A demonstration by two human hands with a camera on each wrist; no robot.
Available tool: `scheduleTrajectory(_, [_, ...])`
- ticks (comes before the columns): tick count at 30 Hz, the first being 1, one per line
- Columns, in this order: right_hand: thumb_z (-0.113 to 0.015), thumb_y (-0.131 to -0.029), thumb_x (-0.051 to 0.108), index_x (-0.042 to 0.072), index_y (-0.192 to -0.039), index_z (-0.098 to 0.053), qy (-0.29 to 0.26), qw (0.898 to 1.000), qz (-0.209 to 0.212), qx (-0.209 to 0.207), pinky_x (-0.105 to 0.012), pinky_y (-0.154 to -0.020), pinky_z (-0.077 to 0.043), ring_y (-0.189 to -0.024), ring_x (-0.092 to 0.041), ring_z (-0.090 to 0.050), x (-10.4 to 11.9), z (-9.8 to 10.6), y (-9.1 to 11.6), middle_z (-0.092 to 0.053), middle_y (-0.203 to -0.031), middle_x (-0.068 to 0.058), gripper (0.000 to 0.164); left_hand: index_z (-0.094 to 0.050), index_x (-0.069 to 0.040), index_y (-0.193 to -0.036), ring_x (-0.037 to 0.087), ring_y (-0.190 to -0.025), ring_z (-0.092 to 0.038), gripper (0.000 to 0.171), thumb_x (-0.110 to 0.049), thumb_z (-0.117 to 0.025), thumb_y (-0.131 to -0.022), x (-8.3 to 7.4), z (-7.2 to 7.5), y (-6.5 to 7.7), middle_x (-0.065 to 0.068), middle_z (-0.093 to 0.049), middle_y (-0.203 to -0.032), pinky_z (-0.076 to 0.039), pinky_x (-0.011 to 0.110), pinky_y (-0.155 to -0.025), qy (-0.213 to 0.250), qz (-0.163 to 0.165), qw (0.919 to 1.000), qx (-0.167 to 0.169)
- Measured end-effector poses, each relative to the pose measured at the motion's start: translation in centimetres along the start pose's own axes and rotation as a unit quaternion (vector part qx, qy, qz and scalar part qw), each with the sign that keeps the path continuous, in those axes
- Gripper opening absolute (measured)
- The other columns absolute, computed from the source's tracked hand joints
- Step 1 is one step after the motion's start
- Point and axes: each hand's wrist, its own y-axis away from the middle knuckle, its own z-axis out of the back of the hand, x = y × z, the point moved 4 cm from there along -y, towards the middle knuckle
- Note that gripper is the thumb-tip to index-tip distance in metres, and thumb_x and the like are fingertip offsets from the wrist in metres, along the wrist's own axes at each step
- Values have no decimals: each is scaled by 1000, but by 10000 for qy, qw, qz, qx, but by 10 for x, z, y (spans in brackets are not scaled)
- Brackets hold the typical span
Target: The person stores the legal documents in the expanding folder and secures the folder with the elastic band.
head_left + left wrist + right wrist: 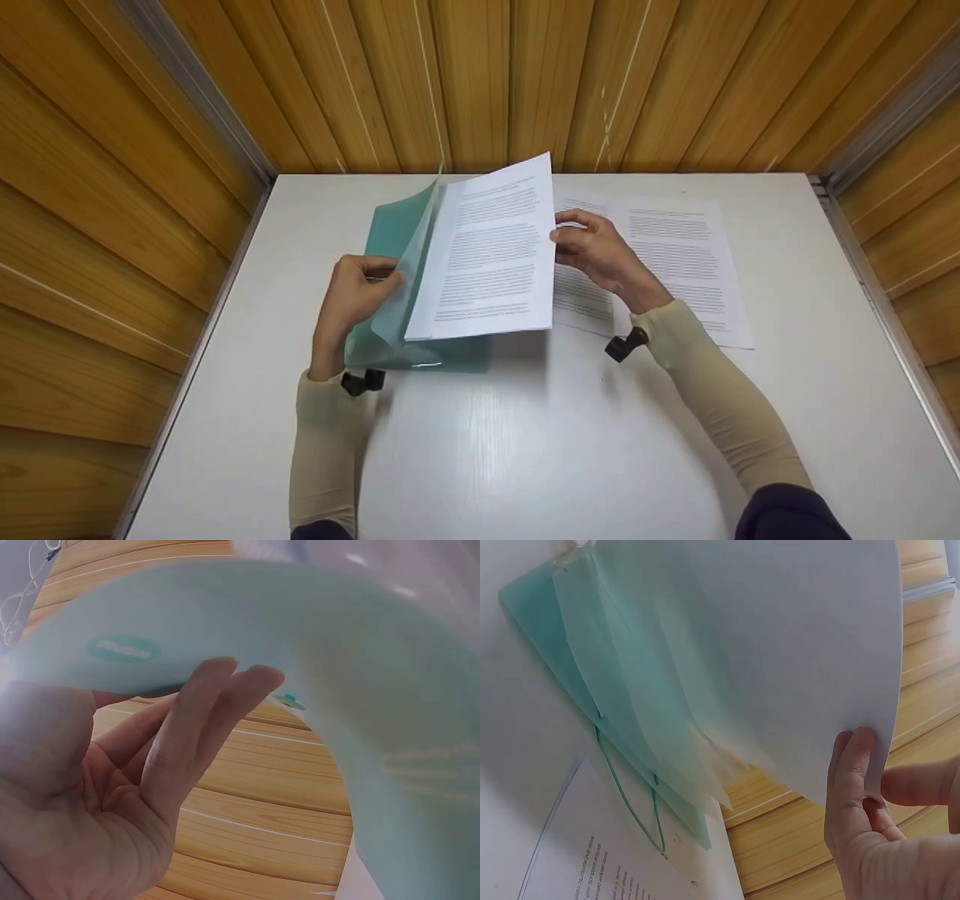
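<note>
A teal translucent document folder (401, 221) lies on the table with its cover and inner leaves lifted. My left hand (360, 300) pinches the edge of a clear leaf; in the left wrist view that hand (172, 750) has its fingertips against the translucent sheet (247, 615), which carries a small oval label. My right hand (600, 251) pinches the right edge of a printed paper stack (491, 255), raised and tilted beside the lifted leaves. From the right wrist view, thumb and fingers of the right hand (870, 802) grip the paper (802, 652) from both faces.
More printed sheets (679, 262) lie flat on the white table (480, 450) at the right, partly under the right hand. A green elastic cord (626, 802) loops from the folder's edge. Wood-panelled walls (480, 82) stand behind and at both sides.
</note>
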Motion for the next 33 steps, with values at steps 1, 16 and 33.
scheduleTrajectory(1, [-60,-104,3,-2,-141,-53,17,10000,6,8,-33,-84,-61,-96,-20,-74,0,-1,-1,-76,-113,-8,38,-80,4,-116,33,-99,-77,25,-3,-72,-94,0,0,0,21,-79,-112,-62,53,-90,15,12,10000,4])
scheduleTrajectory(16, [-59,-104,0,-2,-133,-57,-171,9998,45,67,-33,-83,-61,-93,-20,-75,2,-18,-11,-77,-108,-9,29,-80,5,-115,34,-100,-77,25,-4,-71,-94,-2,-2,0,22,-80,-110,-62,51,-89,5,-16,10000,-11])
scheduleTrajectory(33, [-61,-103,1,-4,-133,-58,-91,9999,37,119,-35,-88,-62,-97,-24,-75,-2,-38,-22,-74,-116,-16,31,-80,5,-116,32,-97,-78,25,-4,-72,-93,2,1,-1,21,-80,-110,-63,44,-84,-47,60,10000,-8])
